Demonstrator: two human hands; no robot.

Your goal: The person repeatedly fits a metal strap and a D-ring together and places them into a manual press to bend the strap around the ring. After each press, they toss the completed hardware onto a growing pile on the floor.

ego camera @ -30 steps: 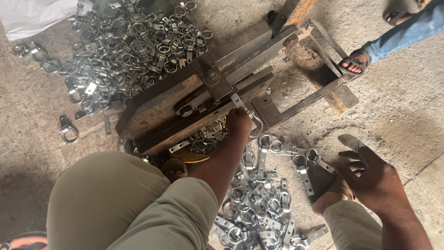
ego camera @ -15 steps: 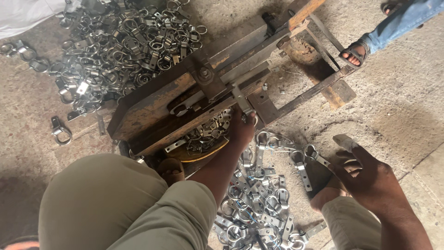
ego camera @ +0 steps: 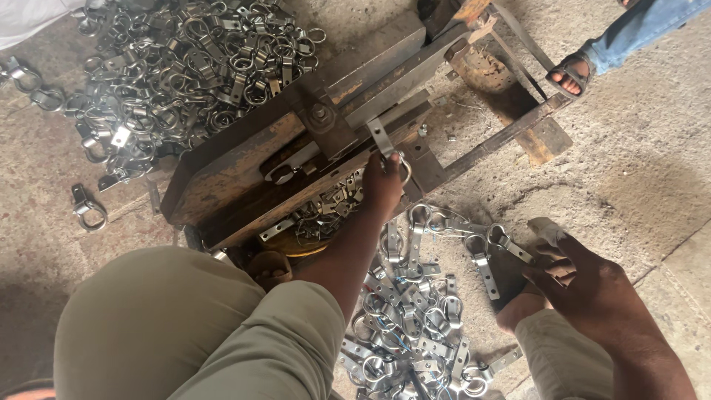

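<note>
At the bottom of the frame, loose metal clamps (ego camera: 404, 326) lie heaped on the floor (ego camera: 652, 170) between the person's knees. The right hand (ego camera: 585, 285), lower right, hovers over them, its grip released. At centre, the left hand (ego camera: 383, 185) pinches a clamp piece (ego camera: 382, 138) against the rusty press (ego camera: 311, 141). Upper left lies a bigger clamp pile (ego camera: 192, 67); upper right, another person's sandalled foot (ego camera: 569, 75).

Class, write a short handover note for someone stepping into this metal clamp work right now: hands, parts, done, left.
Left hand: at the press, fingers closed on a clamp beside the metal strip.
Right hand: open, hovering by the loose clamps on the floor between the knees.
Done, apparently: big heap of clamps beyond the press.
Left, apparently: the near pile, plus pieces under the press.
</note>
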